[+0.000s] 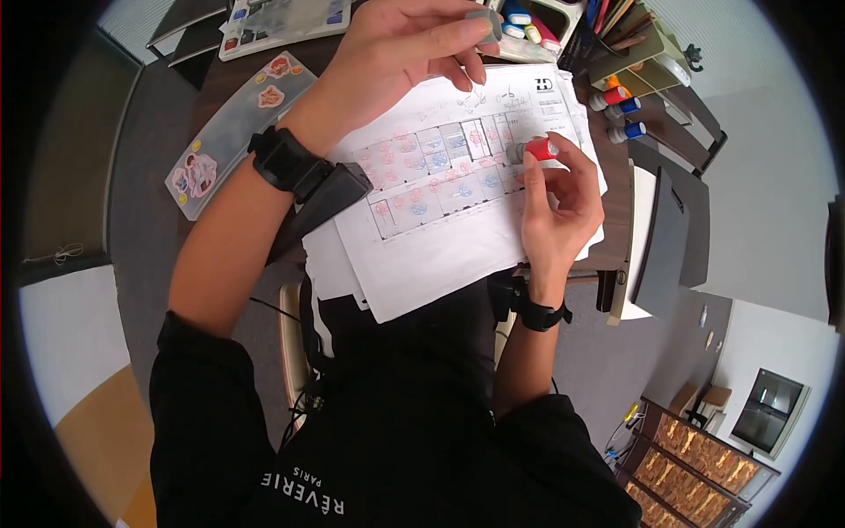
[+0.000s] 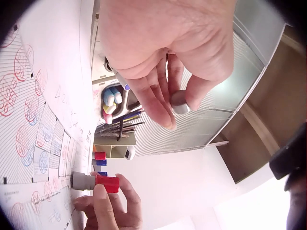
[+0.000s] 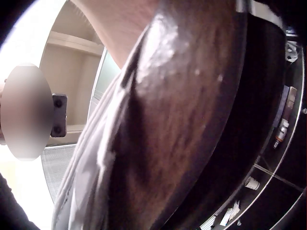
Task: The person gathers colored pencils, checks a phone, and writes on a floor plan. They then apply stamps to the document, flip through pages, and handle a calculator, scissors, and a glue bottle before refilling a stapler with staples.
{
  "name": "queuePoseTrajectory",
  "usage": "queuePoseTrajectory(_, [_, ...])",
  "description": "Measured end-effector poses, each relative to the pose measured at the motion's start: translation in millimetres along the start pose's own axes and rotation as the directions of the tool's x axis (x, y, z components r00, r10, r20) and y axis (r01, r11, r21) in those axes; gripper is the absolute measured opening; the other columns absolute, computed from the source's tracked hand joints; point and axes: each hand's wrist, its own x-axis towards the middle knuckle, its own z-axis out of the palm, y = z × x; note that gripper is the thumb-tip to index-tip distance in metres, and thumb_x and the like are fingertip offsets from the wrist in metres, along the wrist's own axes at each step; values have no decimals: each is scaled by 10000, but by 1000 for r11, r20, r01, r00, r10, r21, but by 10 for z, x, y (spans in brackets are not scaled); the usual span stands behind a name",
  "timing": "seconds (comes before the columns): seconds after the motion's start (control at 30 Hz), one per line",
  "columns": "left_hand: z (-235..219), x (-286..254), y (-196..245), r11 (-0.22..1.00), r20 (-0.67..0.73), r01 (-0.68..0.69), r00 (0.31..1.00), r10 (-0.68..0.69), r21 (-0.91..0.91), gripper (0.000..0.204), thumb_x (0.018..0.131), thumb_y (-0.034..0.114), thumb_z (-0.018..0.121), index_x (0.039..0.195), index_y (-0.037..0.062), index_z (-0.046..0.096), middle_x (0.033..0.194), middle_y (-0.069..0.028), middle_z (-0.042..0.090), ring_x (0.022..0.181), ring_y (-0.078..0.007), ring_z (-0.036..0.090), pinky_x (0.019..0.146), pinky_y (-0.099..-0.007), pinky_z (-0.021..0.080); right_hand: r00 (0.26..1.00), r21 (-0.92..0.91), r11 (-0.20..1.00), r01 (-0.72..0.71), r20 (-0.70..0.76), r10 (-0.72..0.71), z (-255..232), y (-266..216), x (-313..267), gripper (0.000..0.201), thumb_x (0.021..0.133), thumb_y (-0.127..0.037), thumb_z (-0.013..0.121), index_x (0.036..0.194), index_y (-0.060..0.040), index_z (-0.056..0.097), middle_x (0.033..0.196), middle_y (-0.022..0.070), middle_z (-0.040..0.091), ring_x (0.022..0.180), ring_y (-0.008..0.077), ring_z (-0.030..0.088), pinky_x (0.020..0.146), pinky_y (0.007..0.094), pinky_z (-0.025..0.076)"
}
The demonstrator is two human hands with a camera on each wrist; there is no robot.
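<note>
My right hand (image 1: 562, 207) pinches a small stamp with a red handle (image 1: 542, 149) between thumb and fingers. Its grey end points toward the printed floor plan (image 1: 440, 167), close over the sheet. In the left wrist view, the same stamp (image 2: 107, 184) lies sideways in the fingers. My left hand (image 1: 396, 62) is raised over the back of the papers and pinches a small grey cap (image 2: 180, 102) between thumb and fingertips. Red and blue round stamp marks cover the plan's rooms. The right wrist view shows mostly the brown tabletop (image 3: 192, 110); the right hand's fingers are hidden there.
Another red stamp (image 1: 608, 98) and blue stamps (image 1: 627, 132) stand at the right, by a pen holder (image 1: 647, 70) full of pencils. A white organizer (image 1: 563, 22) holds coloured markers. A translucent case with stickers (image 1: 233, 132) lies left; more sheets lie beneath the plan.
</note>
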Motion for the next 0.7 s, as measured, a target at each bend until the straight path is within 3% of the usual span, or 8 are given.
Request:
queuePoseTrajectory(0.13, [66, 32, 19, 983, -41, 72, 996, -80, -170, 243, 1001, 132, 626, 1181, -29, 652, 971, -110, 712, 778, -174, 703, 648, -292, 581, 1000, -50, 998, 25, 15, -24, 12, -10, 13, 297, 852, 4, 752, 1139, 1, 677, 985, 115, 731, 716, 113, 678, 651, 238, 552])
queuePoseTrajectory(0.2, [-1, 6, -12, 1000, 7, 23, 1000, -23, -11, 353, 1033, 170, 557, 1336, -11, 574, 1092, -180, 678, 871, -191, 660, 730, -324, 532, 999, -58, 998, 33, 12, -32, 3, -10, 14, 294, 849, 4, 753, 1134, 1, 680, 986, 119, 732, 714, 115, 679, 652, 239, 553])
queuePoseTrajectory(0.43, [1, -3, -15, 999, 77, 22, 997, -20, -30, 351, 1037, 171, 550, 1335, -12, 576, 1092, -180, 675, 870, -191, 658, 730, -327, 534, 997, -98, 992, 74, 14, -73, -9, 1, 8, 284, 830, 11, 761, 1105, -8, 694, 995, 90, 736, 696, 112, 677, 624, 238, 543])
queuePoseTrajectory(0.53, [42, -3, 11, 1000, 55, -6, 998, 6, -8, 349, 1036, 176, 554, 1332, -6, 585, 1088, -189, 676, 865, -191, 656, 721, -323, 532, 995, -111, 989, 101, 21, -99, 16, 4, 12, 277, 825, 18, 761, 1094, -8, 698, 1000, 91, 734, 684, 118, 675, 613, 241, 543])
queuePoseTrajectory(0.6, [111, 20, 46, 990, -50, 77, 995, -84, -121, 255, 1001, 137, 627, 1195, -28, 645, 984, -108, 712, 805, -175, 705, 665, -296, 582, 993, -111, 987, 114, 24, -112, 25, -3, 15, 275, 824, 21, 760, 1091, -9, 699, 1003, 93, 733, 677, 122, 674, 608, 243, 544])
queuePoseTrajectory(0.7, [133, 42, 23, 980, -112, 23, 993, -45, -197, 231, 999, 123, 629, 1157, -40, 668, 918, -107, 710, 716, -154, 698, 590, -265, 563, 990, -178, 974, 142, 44, -137, 31, -18, 29, 263, 820, 30, 759, 1073, -9, 700, 995, 98, 728, 665, 130, 671, 593, 249, 543])
